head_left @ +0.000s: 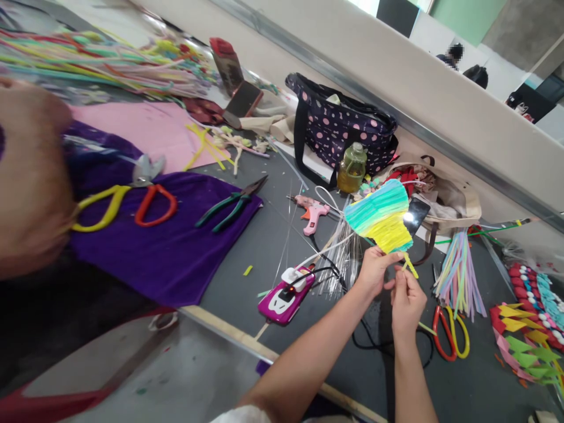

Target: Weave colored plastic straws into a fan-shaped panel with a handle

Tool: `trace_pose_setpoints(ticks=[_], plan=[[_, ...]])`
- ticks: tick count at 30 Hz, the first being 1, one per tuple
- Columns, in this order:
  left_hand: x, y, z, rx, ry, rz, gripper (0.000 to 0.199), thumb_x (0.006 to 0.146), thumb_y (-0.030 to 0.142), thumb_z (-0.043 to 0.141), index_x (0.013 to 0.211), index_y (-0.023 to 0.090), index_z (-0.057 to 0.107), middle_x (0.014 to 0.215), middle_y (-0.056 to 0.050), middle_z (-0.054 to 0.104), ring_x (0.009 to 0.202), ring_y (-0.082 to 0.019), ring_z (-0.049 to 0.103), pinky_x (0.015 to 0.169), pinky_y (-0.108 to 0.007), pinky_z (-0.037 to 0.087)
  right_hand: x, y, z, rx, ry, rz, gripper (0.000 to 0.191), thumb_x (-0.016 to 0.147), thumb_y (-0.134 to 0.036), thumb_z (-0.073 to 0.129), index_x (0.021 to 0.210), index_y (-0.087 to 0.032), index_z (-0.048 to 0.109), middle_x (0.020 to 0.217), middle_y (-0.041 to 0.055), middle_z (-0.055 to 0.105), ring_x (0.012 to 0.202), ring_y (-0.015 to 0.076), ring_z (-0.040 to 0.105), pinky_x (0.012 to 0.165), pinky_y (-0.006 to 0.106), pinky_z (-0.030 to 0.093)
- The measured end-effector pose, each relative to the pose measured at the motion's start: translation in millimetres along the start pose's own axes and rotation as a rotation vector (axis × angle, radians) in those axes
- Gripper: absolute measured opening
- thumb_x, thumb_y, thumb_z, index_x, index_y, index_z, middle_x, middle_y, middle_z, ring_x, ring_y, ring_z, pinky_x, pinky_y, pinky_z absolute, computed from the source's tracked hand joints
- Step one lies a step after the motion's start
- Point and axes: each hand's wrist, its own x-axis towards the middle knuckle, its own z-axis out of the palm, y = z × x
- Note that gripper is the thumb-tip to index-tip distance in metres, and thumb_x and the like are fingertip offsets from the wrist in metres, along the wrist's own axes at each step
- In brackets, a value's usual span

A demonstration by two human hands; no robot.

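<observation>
My left hand (375, 273) grips the lower edge of a flat piece (379, 214) of fuzzy-looking strips, teal and green above, bright yellow below. Close beside it, my right hand (408, 296) has its thumb and fingers pinched together on a thin yellow strip (410, 265), whose end sticks out between the hands. A pale strip (426, 328) shows past the right wrist. Red-and-yellow-handled scissors (450, 332) lie right of that wrist. A bundle of pastel strips (460, 276) lies beyond them.
A pink glue gun (312, 212), a purple power strip (286, 296) with cords, and clear sticks (337, 267) lie to the left. Behind stand a bottle (352, 167) and a patterned bag (343, 126). Another person's arm (33, 176) is at far left, near pliers (233, 202) on purple cloth (176, 258).
</observation>
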Motion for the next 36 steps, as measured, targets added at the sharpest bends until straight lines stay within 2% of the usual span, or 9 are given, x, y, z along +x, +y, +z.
trace_pose_setpoints(ticks=[6, 10, 14, 19, 23, 27, 32, 36], plan=[[0.6, 0.9, 0.1, 0.103, 0.019, 0.116, 0.022, 0.055, 0.021, 0.084, 0.074, 0.013, 0.077, 0.079, -0.008, 0.075, 0.070, -0.018, 0.068, 0.069, -0.028, 0.054, -0.8, -18.3, -13.3, -0.244, -0.048, -0.097, 0.047, 0.094, -0.049, 0.041, 0.093, -0.013, 0.071, 0.055, 0.0021, 0.063, 0.052, 0.0156, 0.058, 0.054, 0.023, 0.042], [1.8, 0.1, 0.6, 0.128, 0.004, 0.162, 0.029, 0.054, 0.023, 0.086, 0.080, 0.014, 0.078, 0.084, -0.009, 0.077, 0.078, -0.023, 0.070, 0.079, -0.034, 0.054, 4.5, -25.8, -28.6, -0.468, -0.105, -0.185, 0.047, 0.095, -0.048, 0.037, 0.088, -0.017, 0.071, 0.055, 0.0028, 0.065, 0.048, 0.0154, 0.056, 0.051, 0.024, 0.038], [3.8, -1.9, -0.3, 0.139, -0.020, 0.172, 0.032, 0.055, 0.025, 0.086, 0.083, 0.013, 0.078, 0.089, -0.010, 0.077, 0.083, -0.025, 0.070, 0.083, -0.037, 0.054, 12.2, -27.8, -41.8, -0.734, -0.046, -0.339, 0.048, 0.096, -0.045, 0.034, 0.090, -0.018, 0.073, 0.066, 0.0080, 0.071, 0.049, 0.0169, 0.059, 0.050, 0.026, 0.033], [5.5, -2.3, -1.9, 0.162, -0.038, 0.138, 0.033, 0.053, 0.024, 0.087, 0.083, 0.013, 0.078, 0.088, -0.009, 0.077, 0.082, -0.025, 0.071, 0.083, -0.037, 0.054, 24.2, -29.3, -59.2, -0.883, -0.094, -0.508, 0.042, 0.099, -0.035, 0.034, 0.094, -0.019, 0.073, 0.076, 0.0078, 0.074, 0.056, 0.0165, 0.064, 0.053, 0.026, 0.032], [4.9, 0.3, -1.7, 0.157, -0.083, 0.068, 0.037, 0.050, 0.024, 0.088, 0.083, 0.013, 0.078, 0.086, -0.009, 0.077, 0.083, -0.025, 0.070, 0.084, -0.037, 0.052, 35.2, -26.7, -73.1, -0.830, -0.129, -0.514, 0.039, 0.098, -0.036, 0.038, 0.097, -0.020, 0.073, 0.088, 0.0082, 0.076, 0.069, 0.0187, 0.069, 0.060, 0.025, 0.039], [3.9, 2.1, -2.0, 0.144, -0.120, -0.012, 0.037, 0.048, 0.023, 0.089, 0.082, 0.012, 0.078, 0.084, -0.010, 0.077, 0.082, -0.025, 0.070, 0.085, -0.036, 0.051, 43.4, -22.9, -83.7, -0.652, -0.206, -0.392, 0.036, 0.095, -0.041, 0.043, 0.098, -0.021, 0.072, 0.092, 0.0069, 0.076, 0.077, 0.0199, 0.069, 0.067, 0.026, 0.045], [3.8, 1.4, -3.0, 0.072, -0.162, -0.096, 0.040, 0.047, 0.019, 0.088, 0.086, 0.012, 0.078, 0.085, -0.009, 0.077, 0.082, -0.023, 0.069, 0.087, -0.035, 0.048, 49.4, -16.2, -88.5, -0.419, -0.307, -0.214, 0.036, 0.091, -0.046, 0.049, 0.093, -0.019, 0.072, 0.063, 0.0006, 0.064, 0.055, 0.0148, 0.057, 0.053, 0.024, 0.040], [2.9, 0.6, -3.5, -0.007, -0.172, -0.170, 0.042, 0.047, 0.016, 0.088, 0.087, 0.012, 0.077, 0.084, -0.008, 0.076, 0.078, -0.019, 0.068, 0.083, -0.031, 0.048, 52.3, -6.1, -83.4, -0.219, -0.348, -0.130, 0.033, 0.089, -0.046, 0.054, 0.090, -0.017, 0.072, 0.052, -0.0043, 0.051, 0.049, 0.0119, 0.047, 0.051, 0.023, 0.037]])
